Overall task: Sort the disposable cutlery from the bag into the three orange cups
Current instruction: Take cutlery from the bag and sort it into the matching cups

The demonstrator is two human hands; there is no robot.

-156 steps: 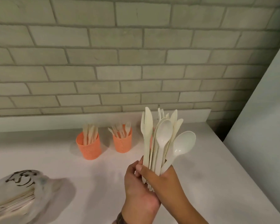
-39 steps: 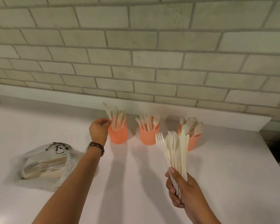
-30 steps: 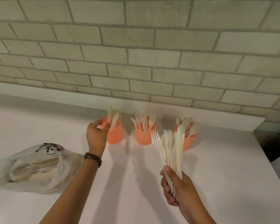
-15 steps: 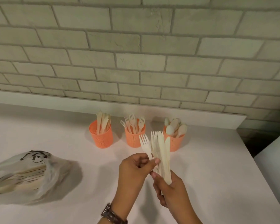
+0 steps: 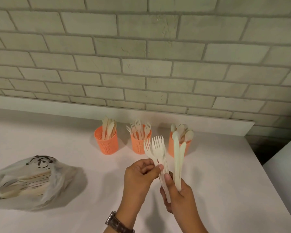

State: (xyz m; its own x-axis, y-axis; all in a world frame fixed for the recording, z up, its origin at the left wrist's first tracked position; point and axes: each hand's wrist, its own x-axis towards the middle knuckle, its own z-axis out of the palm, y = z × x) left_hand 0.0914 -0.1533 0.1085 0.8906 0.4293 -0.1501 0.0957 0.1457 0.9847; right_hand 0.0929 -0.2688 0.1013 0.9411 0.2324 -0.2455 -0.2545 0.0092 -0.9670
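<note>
Head view: we are separating forks [image 5: 155, 148] with our left hand [image 5: 139, 175] from the knives [image 5: 178, 158] clasped in our right hand [image 5: 180, 197]. Next, we judge, they go into the middle cup [image 5: 139, 142]; the bag [image 5: 32, 180] lies left.

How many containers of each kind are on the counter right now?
Orange cups: 3: knives cup, forks cup, spoons cup.
Plastic bags: 1: bag, cutlery inside.
Total: 4.

bag [image 5: 32, 180] left on counter [image 5: 225, 182] | three cups [image 5: 106, 142] behind hands | wall [image 5: 141, 56] behind cups
</note>
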